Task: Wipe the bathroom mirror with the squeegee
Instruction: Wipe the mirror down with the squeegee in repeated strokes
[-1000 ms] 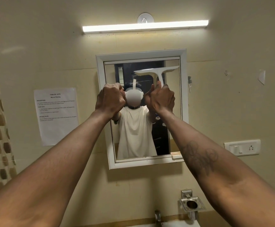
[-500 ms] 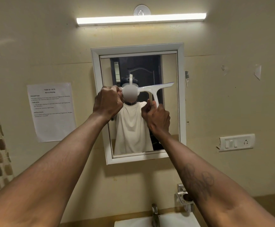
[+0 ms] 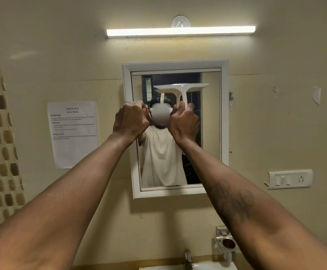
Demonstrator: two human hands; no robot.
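Note:
A white-framed bathroom mirror [image 3: 224, 114] hangs on the beige wall ahead. My right hand [image 3: 184, 125] grips the handle of a white squeegee [image 3: 182, 88], whose blade lies level across the upper middle of the glass. My left hand [image 3: 131, 121] is a closed fist at the mirror's left edge, just left of the right hand; I see nothing in it. The mirror reflects a person in a white T-shirt.
A lit tube light [image 3: 180, 32] runs above the mirror. A printed paper sheet [image 3: 74, 135] is stuck to the wall at left. A switch and socket plate [image 3: 290, 179] sits at right. Below are a metal holder [image 3: 227, 243], a tap [image 3: 188, 256] and a basin rim [image 3: 213, 266].
The squeegee went down the glass half a second ago and is now back up near the upper middle, blade more level. My left fist stayed beside the mirror's left edge.

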